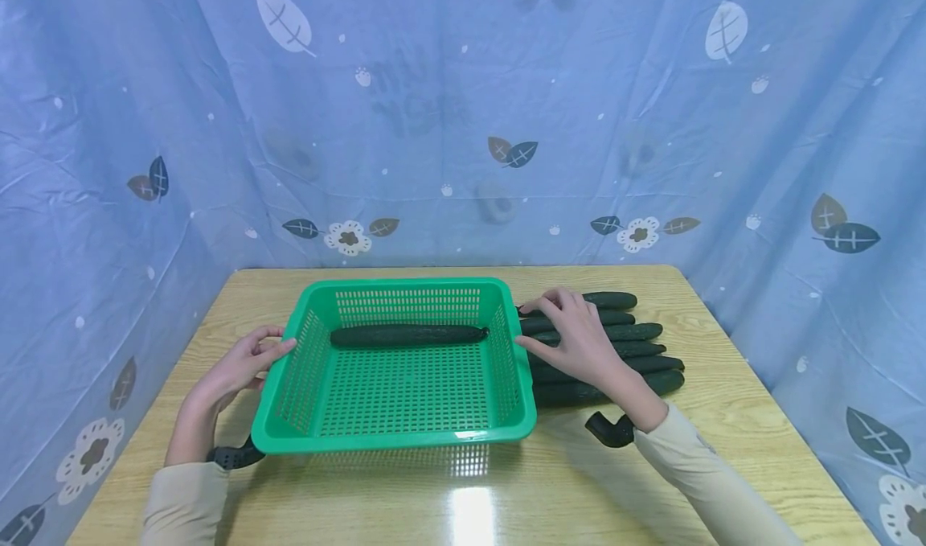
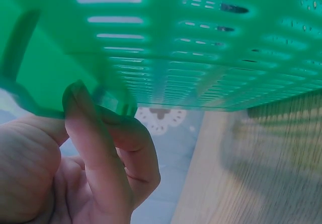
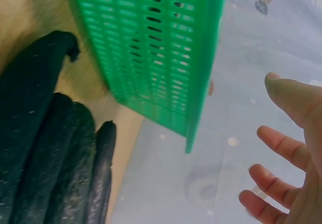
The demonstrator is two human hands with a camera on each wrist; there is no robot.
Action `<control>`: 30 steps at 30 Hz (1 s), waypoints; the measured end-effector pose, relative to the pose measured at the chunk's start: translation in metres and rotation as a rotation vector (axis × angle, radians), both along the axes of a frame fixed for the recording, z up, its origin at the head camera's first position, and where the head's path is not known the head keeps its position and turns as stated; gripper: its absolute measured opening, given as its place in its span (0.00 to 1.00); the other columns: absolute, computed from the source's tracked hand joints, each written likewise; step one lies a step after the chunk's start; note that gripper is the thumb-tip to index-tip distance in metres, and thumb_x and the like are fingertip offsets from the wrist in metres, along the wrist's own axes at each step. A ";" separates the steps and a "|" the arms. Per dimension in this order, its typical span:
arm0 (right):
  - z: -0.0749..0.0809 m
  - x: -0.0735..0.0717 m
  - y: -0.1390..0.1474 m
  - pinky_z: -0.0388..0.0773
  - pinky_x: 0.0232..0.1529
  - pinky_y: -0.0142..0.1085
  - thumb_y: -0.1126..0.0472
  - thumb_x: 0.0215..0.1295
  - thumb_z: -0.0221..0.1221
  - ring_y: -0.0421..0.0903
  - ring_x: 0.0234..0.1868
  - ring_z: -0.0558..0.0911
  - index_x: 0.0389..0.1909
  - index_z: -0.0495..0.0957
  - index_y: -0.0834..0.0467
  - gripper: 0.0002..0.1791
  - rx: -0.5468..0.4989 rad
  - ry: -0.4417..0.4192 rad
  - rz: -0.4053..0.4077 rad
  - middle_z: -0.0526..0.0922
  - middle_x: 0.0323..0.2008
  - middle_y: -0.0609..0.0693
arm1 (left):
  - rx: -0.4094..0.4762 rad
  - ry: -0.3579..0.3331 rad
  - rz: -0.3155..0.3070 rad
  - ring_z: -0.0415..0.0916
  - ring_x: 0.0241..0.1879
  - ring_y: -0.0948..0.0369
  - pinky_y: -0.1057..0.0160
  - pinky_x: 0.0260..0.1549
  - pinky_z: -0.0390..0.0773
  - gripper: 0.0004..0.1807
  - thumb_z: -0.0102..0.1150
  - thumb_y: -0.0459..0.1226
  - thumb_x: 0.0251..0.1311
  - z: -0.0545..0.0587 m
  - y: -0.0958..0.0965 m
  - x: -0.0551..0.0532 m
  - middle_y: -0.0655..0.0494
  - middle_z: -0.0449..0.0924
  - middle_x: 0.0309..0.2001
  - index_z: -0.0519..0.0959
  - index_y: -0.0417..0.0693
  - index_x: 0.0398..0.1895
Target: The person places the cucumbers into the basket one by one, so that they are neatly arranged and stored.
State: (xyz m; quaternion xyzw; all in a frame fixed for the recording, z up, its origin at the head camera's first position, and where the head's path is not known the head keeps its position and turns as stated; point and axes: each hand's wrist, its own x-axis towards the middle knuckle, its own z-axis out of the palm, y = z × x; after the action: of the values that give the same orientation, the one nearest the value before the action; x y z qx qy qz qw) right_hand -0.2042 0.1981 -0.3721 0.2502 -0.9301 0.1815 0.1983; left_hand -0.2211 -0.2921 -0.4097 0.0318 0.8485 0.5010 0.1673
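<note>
A green plastic basket (image 1: 405,441) with slotted walls stands in the middle of the table. One dark green cucumber (image 1: 408,335) lies crosswise inside it, near the far wall. My left hand (image 1: 242,363) grips the basket's left rim, thumb on top and fingers bent below; the left wrist view shows these fingers (image 2: 100,153) at the rim. Just beyond the right rim is my right hand (image 1: 575,337), fingers spread and holding nothing. In the right wrist view a gap separates this hand (image 3: 292,158) from the basket. Beneath it lie several cucumbers (image 1: 644,331), partly hidden by the hand.
The wooden table (image 1: 347,506) ends at a blue patterned curtain (image 1: 434,128) behind and at both sides. The loose cucumbers lie side by side close to the basket's right wall. Black wrist straps (image 1: 611,429) show on both arms.
</note>
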 end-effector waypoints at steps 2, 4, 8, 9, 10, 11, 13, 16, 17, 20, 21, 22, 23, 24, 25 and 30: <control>-0.003 0.002 0.004 0.62 0.44 0.51 0.43 0.53 0.64 0.50 0.45 0.68 0.46 0.76 0.45 0.20 -0.006 0.009 -0.009 0.70 0.44 0.50 | 0.007 -0.001 -0.002 0.75 0.32 0.61 0.56 0.30 0.79 0.37 0.46 0.53 0.67 0.001 0.000 0.000 0.41 0.71 0.47 0.49 0.37 0.67; -0.006 0.004 0.008 0.62 0.43 0.50 0.44 0.52 0.65 0.50 0.44 0.68 0.46 0.76 0.45 0.21 -0.017 0.006 -0.022 0.70 0.43 0.49 | 0.012 -0.001 -0.003 0.76 0.32 0.61 0.56 0.30 0.79 0.37 0.46 0.53 0.67 0.001 0.000 0.000 0.40 0.71 0.48 0.49 0.37 0.67; -0.013 0.010 0.014 0.63 0.42 0.49 0.45 0.53 0.65 0.49 0.41 0.67 0.48 0.76 0.48 0.23 -0.030 -0.024 -0.045 0.70 0.42 0.49 | -0.002 -0.001 -0.002 0.73 0.31 0.62 0.57 0.29 0.77 0.37 0.46 0.54 0.66 0.001 0.000 0.000 0.43 0.70 0.45 0.50 0.38 0.66; -0.014 0.012 0.016 0.63 0.42 0.49 0.45 0.53 0.65 0.49 0.41 0.68 0.49 0.75 0.49 0.23 -0.030 -0.032 -0.048 0.71 0.42 0.49 | -0.010 -0.001 0.001 0.71 0.30 0.62 0.58 0.28 0.76 0.37 0.46 0.54 0.66 0.001 0.000 0.000 0.45 0.69 0.42 0.50 0.38 0.66; -0.016 0.013 0.017 0.63 0.42 0.49 0.45 0.54 0.65 0.49 0.41 0.68 0.50 0.75 0.49 0.24 -0.030 -0.038 -0.050 0.71 0.42 0.50 | -0.019 0.000 0.003 0.69 0.29 0.62 0.58 0.27 0.75 0.38 0.46 0.55 0.66 0.000 0.000 0.001 0.46 0.67 0.40 0.50 0.38 0.66; -0.017 0.015 0.018 0.63 0.42 0.49 0.45 0.54 0.65 0.49 0.40 0.68 0.50 0.75 0.50 0.24 -0.032 -0.041 -0.049 0.71 0.42 0.50 | -0.026 0.000 0.006 0.67 0.28 0.62 0.59 0.26 0.75 0.38 0.46 0.55 0.65 0.000 0.000 0.001 0.48 0.65 0.38 0.50 0.39 0.66; -0.020 0.018 0.019 0.63 0.40 0.48 0.45 0.54 0.65 0.49 0.40 0.68 0.50 0.75 0.50 0.24 -0.036 -0.045 -0.046 0.71 0.42 0.51 | -0.036 0.001 0.011 0.64 0.27 0.62 0.59 0.25 0.73 0.38 0.46 0.55 0.65 0.000 0.000 0.001 0.49 0.62 0.36 0.51 0.40 0.66; -0.026 0.022 0.022 0.63 0.40 0.47 0.45 0.53 0.65 0.50 0.42 0.69 0.50 0.75 0.49 0.24 -0.041 -0.047 -0.046 0.72 0.43 0.51 | -0.041 0.007 0.011 0.65 0.29 0.62 0.59 0.25 0.73 0.38 0.46 0.56 0.65 0.000 -0.001 0.001 0.47 0.64 0.39 0.51 0.39 0.66; -0.028 0.023 0.023 0.63 0.40 0.47 0.45 0.53 0.65 0.50 0.42 0.69 0.49 0.75 0.49 0.24 -0.043 -0.049 -0.045 0.72 0.43 0.51 | -0.040 0.005 0.012 0.65 0.29 0.61 0.59 0.26 0.73 0.38 0.46 0.56 0.65 0.000 -0.001 0.001 0.46 0.64 0.40 0.51 0.39 0.66; -0.034 0.025 0.027 0.63 0.39 0.46 0.45 0.52 0.66 0.51 0.43 0.68 0.49 0.75 0.49 0.23 -0.042 -0.051 -0.049 0.72 0.43 0.51 | -0.036 0.000 0.014 0.66 0.31 0.61 0.60 0.27 0.74 0.38 0.46 0.56 0.65 0.000 -0.001 0.002 0.45 0.64 0.42 0.51 0.40 0.66; -0.037 0.026 0.028 0.63 0.39 0.46 0.46 0.52 0.66 0.52 0.43 0.68 0.48 0.76 0.49 0.23 -0.043 -0.052 -0.048 0.72 0.43 0.52 | -0.038 0.001 0.014 0.66 0.31 0.61 0.60 0.27 0.74 0.38 0.46 0.56 0.65 0.000 -0.001 0.002 0.45 0.64 0.42 0.51 0.40 0.66; -0.039 0.027 0.029 0.63 0.39 0.45 0.46 0.52 0.66 0.52 0.43 0.68 0.48 0.76 0.49 0.23 -0.047 -0.053 -0.047 0.72 0.43 0.52 | -0.038 0.000 0.016 0.66 0.31 0.61 0.60 0.27 0.74 0.38 0.46 0.56 0.65 0.000 -0.001 0.002 0.45 0.64 0.42 0.51 0.40 0.66; -0.041 0.028 0.031 0.62 0.38 0.45 0.46 0.52 0.66 0.52 0.43 0.68 0.48 0.76 0.50 0.23 -0.048 -0.053 -0.048 0.72 0.43 0.52 | -0.037 -0.001 0.018 0.65 0.30 0.61 0.60 0.26 0.73 0.38 0.46 0.56 0.65 0.000 -0.001 0.002 0.46 0.63 0.40 0.51 0.40 0.66; -0.044 0.028 0.032 0.62 0.38 0.45 0.46 0.52 0.67 0.52 0.43 0.67 0.47 0.76 0.50 0.23 -0.048 -0.055 -0.049 0.72 0.43 0.52 | -0.037 0.000 0.020 0.64 0.30 0.61 0.59 0.26 0.73 0.38 0.46 0.56 0.65 0.000 -0.001 0.002 0.46 0.63 0.40 0.51 0.40 0.66; -0.046 0.029 0.034 0.62 0.38 0.45 0.46 0.52 0.67 0.52 0.43 0.67 0.47 0.76 0.50 0.23 -0.049 -0.061 -0.052 0.72 0.43 0.52 | -0.039 0.001 0.021 0.64 0.30 0.61 0.59 0.26 0.73 0.38 0.46 0.56 0.65 0.000 -0.002 0.003 0.46 0.63 0.40 0.51 0.40 0.66; -0.059 0.035 0.046 0.61 0.38 0.45 0.45 0.52 0.66 0.52 0.43 0.67 0.49 0.76 0.51 0.24 -0.045 -0.114 -0.096 0.73 0.43 0.53 | -0.027 -0.002 0.023 0.61 0.28 0.61 0.59 0.24 0.70 0.39 0.46 0.56 0.64 -0.001 -0.001 0.003 0.47 0.61 0.39 0.49 0.41 0.67</control>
State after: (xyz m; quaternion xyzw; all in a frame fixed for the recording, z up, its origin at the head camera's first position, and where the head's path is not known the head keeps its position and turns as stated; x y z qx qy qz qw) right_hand -0.1695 0.2439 -0.4308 0.1899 -0.9466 0.2065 0.1591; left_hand -0.2185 -0.2931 -0.4106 0.0194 0.8554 0.4913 0.1628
